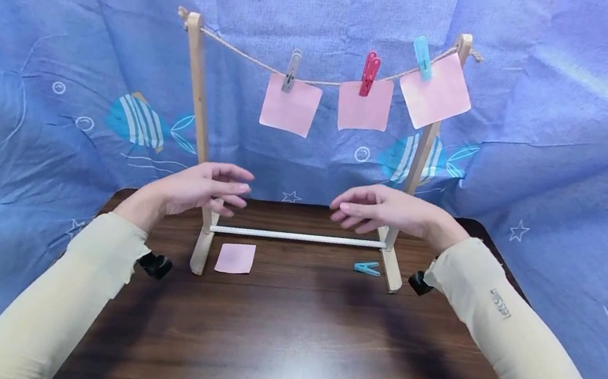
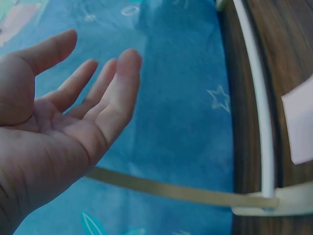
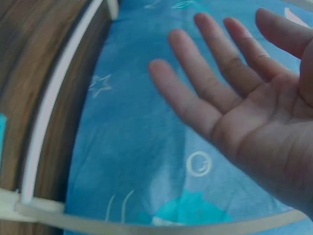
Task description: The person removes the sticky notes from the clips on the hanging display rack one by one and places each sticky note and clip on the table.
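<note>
My left hand (image 1: 198,187) hovers beside the left post of a wooden stand (image 1: 199,91), fingers relaxed and holding nothing. By the right post, my right hand (image 1: 385,210) is likewise relaxed with bare fingers. In the wrist views both palms face up or inward with nothing in them. A string (image 1: 242,54) spans the two posts. Clipped to it are a pink paper (image 1: 290,110) under a grey clothespin (image 1: 292,70), another pink paper (image 1: 368,112) under a red clothespin (image 1: 369,74), and a tilted pink paper (image 1: 440,95) under a blue clothespin (image 1: 422,57).
A pink paper square (image 1: 235,258) lies on the dark wooden table (image 1: 280,333) near the stand's left foot. Near the right foot lies a blue clothespin (image 1: 367,268). A white rod (image 1: 298,237) joins the stand's feet. Behind hangs a blue fish-patterned cloth (image 1: 323,5).
</note>
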Demonstrator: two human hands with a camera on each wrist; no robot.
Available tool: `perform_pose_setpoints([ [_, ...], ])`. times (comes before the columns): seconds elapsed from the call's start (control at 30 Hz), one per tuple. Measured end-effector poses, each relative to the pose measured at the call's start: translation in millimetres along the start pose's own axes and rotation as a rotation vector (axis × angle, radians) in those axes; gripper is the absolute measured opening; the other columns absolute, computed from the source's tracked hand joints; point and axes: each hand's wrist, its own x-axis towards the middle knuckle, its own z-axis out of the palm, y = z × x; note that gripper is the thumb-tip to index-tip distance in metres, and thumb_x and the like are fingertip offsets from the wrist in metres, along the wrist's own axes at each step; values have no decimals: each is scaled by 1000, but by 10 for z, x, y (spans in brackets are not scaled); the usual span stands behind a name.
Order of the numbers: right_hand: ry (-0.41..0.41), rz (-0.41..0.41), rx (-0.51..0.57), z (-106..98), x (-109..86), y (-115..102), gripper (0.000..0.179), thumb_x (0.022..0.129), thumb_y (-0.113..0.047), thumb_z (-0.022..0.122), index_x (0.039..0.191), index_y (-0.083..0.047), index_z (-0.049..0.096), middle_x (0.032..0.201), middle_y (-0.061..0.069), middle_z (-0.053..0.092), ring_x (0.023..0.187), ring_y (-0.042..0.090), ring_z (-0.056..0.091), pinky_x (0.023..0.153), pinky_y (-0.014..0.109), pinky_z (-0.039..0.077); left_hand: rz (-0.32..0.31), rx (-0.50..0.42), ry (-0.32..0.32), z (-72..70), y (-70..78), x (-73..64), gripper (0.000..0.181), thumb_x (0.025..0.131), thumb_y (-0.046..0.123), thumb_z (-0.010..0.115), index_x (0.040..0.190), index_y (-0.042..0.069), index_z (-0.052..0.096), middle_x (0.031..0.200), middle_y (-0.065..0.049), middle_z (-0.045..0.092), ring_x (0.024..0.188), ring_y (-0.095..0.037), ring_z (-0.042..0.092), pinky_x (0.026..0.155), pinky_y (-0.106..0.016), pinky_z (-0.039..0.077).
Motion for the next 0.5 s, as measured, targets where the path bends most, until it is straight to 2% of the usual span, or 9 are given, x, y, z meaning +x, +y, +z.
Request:
perform_pose_setpoints([
  [0.23, 61, -160, 50, -42, -24, -323, 41, 107, -26, 56, 141, -3, 55, 131, 16, 65, 119, 34, 63, 99, 46, 54, 114, -49, 146, 104, 322, 25, 57, 101, 22, 67, 149, 5, 41, 146, -18, 48, 122, -33, 60, 95, -46, 56],
  [0.5, 113, -244, 94, -56, 24, -634, 45, 106, -21, 56, 147, -5, 49, 132, 17, 64, 118, 39, 63, 92, 49, 57, 161, -93, 200, 193, 585, 66, 59, 99, 13, 67, 151, 8, 38, 142, -17, 50, 114, -26, 64, 91, -44, 58],
])
